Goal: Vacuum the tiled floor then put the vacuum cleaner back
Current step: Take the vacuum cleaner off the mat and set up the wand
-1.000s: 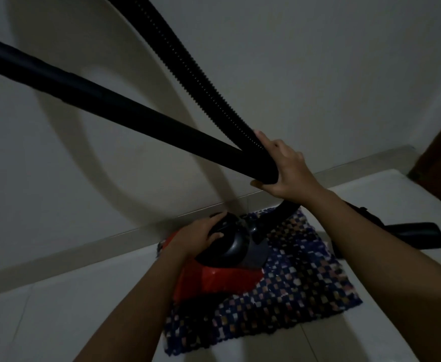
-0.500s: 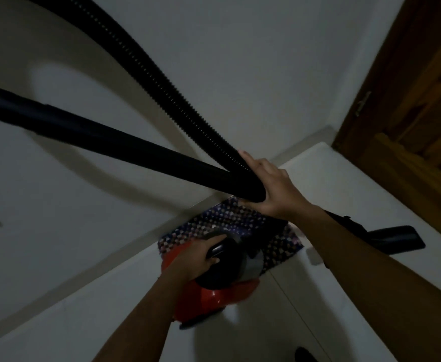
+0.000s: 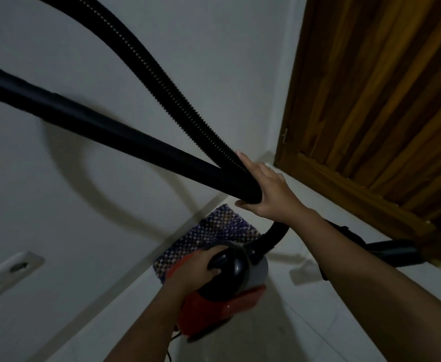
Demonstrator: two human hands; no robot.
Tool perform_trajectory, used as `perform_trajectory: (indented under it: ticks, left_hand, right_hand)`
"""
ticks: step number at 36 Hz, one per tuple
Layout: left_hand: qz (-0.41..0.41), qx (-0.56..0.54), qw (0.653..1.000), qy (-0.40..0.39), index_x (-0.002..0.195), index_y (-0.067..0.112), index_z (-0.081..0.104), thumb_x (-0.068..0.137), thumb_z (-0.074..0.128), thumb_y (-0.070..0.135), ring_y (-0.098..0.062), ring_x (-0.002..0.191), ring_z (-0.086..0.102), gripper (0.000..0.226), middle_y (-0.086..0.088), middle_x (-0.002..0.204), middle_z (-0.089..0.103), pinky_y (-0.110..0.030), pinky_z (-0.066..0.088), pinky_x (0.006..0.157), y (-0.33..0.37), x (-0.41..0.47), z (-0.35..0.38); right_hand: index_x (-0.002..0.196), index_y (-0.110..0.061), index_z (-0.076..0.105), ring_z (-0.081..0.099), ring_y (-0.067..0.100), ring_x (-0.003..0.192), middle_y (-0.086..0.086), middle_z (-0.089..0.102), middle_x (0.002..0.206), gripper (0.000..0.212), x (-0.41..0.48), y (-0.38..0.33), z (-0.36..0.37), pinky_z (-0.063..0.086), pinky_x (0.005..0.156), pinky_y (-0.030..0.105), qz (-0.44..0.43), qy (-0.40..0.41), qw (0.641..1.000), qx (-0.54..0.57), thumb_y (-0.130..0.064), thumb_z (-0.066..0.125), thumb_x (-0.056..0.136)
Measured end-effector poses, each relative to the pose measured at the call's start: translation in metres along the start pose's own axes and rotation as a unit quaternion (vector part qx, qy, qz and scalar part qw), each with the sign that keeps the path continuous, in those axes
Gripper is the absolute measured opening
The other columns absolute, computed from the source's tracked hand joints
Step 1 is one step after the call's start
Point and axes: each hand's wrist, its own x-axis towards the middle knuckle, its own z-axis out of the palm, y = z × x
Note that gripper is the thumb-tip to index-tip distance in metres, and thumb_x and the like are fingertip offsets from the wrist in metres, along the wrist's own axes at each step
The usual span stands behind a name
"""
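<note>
Head view: left hand [image 3: 195, 270] wrapped on vacuum [image 3: 222, 291] handle — probably heavyish; right hand [image 3: 266, 189] clamps stiff tube [image 3: 125, 137] — floppy hose [image 3: 161, 74].

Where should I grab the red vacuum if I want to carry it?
Grab the black handle on top of the red vacuum, coming down from above. It arches over the rounded body, so fingers can wrap around it, as the left hand does now. The right hand holds the smooth black tube and ribbed hose together so they probably won't dangle.

No legible text (dim, blurred).
</note>
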Motion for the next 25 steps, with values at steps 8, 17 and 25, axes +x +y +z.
perform_trajectory:
  ticks: [8, 17, 25]
  left_hand:
    - [0.016, 0.059, 0.998, 0.009, 0.145, 0.028, 0.034, 0.089, 0.06, 0.014, -0.023, 0.13, 0.045, 0.063, -0.006, 0.144, 0.047, -0.031, 0.038, 0.105, -0.006, -0.097, 0.011]
    - [-0.001, 0.074, 0.997, -0.029, 0.146, 0.03, 0.034, 0.089, 0.058, 0.015, -0.025, 0.127, 0.05, 0.063, -0.007, 0.143, 0.049, -0.032, 0.042, 0.099, -0.06, -0.185, 0.04]
    - [-0.004, -0.029, 0.998, -0.048, 0.143, 0.028, 0.04, 0.084, 0.054, 0.013, -0.021, 0.129, 0.048, 0.063, -0.003, 0.142, 0.051, -0.033, 0.042, 0.105, -0.166, -0.211, 0.109]
  right_hand:
    - [0.148, -0.046, -0.004, 0.049, 0.021, 0.108, 0.001, 0.049, 0.118, 0.102, -0.074, -0.087, 0.006, 0.037, 0.09, 0.042, 0.012, 0.022, 1.0, -0.016, -0.048, 0.067, 0.075]
    - [0.146, -0.047, -0.005, 0.051, 0.022, 0.106, 0.002, 0.051, 0.116, 0.098, -0.145, -0.16, 0.06, 0.034, 0.086, 0.036, 0.063, 0.018, 0.998, -0.009, -0.056, 0.06, 0.073]
    - [0.142, -0.056, -0.007, 0.054, 0.022, 0.104, 0.002, 0.051, 0.115, 0.095, -0.179, -0.174, 0.174, 0.044, 0.088, 0.045, 0.097, 0.03, 0.995, -0.001, -0.06, 0.054, 0.069]
